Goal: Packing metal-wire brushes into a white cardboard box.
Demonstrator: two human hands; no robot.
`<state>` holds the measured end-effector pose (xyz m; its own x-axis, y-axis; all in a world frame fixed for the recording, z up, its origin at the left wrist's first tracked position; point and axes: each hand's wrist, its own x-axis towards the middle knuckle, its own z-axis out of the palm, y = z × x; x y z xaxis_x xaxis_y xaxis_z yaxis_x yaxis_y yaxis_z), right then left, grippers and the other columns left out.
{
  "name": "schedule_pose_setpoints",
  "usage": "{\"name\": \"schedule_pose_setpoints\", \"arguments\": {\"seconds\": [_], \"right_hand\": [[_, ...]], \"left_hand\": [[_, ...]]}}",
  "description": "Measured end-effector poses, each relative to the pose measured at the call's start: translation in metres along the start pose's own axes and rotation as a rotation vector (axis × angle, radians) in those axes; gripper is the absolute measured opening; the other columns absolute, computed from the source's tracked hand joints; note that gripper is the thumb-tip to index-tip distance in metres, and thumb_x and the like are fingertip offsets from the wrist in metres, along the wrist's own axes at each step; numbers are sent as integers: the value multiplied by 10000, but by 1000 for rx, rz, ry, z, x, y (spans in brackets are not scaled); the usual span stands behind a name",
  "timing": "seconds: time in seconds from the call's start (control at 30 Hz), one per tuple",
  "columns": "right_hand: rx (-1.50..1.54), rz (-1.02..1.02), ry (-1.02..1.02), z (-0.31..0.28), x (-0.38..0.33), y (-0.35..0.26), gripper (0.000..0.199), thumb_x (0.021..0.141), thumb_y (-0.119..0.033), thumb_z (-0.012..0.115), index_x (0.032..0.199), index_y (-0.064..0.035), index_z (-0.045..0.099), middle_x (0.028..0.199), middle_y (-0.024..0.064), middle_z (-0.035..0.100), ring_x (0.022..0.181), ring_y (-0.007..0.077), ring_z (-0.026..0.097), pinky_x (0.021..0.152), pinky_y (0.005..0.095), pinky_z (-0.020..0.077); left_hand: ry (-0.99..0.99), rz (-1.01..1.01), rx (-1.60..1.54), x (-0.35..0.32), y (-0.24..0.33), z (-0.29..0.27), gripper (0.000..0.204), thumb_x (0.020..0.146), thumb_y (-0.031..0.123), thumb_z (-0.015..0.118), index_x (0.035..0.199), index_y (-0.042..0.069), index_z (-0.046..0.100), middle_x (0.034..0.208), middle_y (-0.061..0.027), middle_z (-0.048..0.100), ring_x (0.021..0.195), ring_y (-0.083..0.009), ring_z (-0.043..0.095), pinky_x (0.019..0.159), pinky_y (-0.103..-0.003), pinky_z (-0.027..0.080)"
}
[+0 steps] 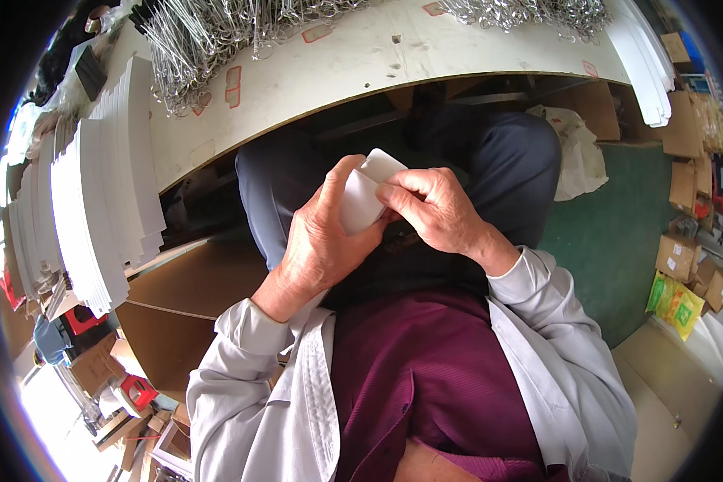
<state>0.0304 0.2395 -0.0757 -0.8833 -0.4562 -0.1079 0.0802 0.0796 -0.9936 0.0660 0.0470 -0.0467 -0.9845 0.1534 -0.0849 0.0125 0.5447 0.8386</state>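
Observation:
Above my lap I hold a small folded piece of white card (361,205), bent over on itself with a rounded flap standing up at its far end. My left hand (317,233) is wrapped round its left side and underside, thumb along the edge. My right hand (443,210) pinches its right edge between thumb and fingers. Parts of the card are hidden behind the fingers, so I cannot tell its full shape.
A pale worktable (337,68) curves across in front of me. On it lie heaps of metal wire hooks (209,40) with looped ends. Stacked long white strips (92,201) hang over its left edge, more white strips (639,60) at the right. An open cardboard box (169,321) stands at left.

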Motion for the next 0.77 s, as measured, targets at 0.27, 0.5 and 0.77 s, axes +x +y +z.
{"name": "schedule_pose_setpoints", "arguments": {"seconds": [0.27, 0.5, 0.77], "right_hand": [[-44, 17, 7, 1, 1, 8, 275, 1023, -191, 672, 881, 40, 726, 630, 114, 644, 547, 104, 546, 511, 324, 430], [-63, 19, 9, 5, -1, 0, 250, 1011, -165, 682, 880, 43, 727, 641, 128, 654, 548, 121, 568, 516, 333, 438], [-228, -67, -12, 7, -4, 0, 201, 1014, -152, 693, 978, 40, 743, 735, 100, 713, 621, 94, 588, 553, 295, 472]], "left_hand": [[-43, -24, -16, 1, -5, 1, 696, 802, 132, 848, 1401, 118, 495, 1135, -219, 712, 996, -391, 744, 827, -448, 623], [-45, 37, 107, 3, -10, 4, 603, 794, 162, 874, 1298, 103, 549, 1045, -185, 732, 936, -320, 755, 795, -408, 611], [-52, 52, 63, 1, -12, 4, 525, 763, 84, 778, 1221, 76, 521, 1042, -224, 693, 905, -428, 729, 735, -470, 613]]}}
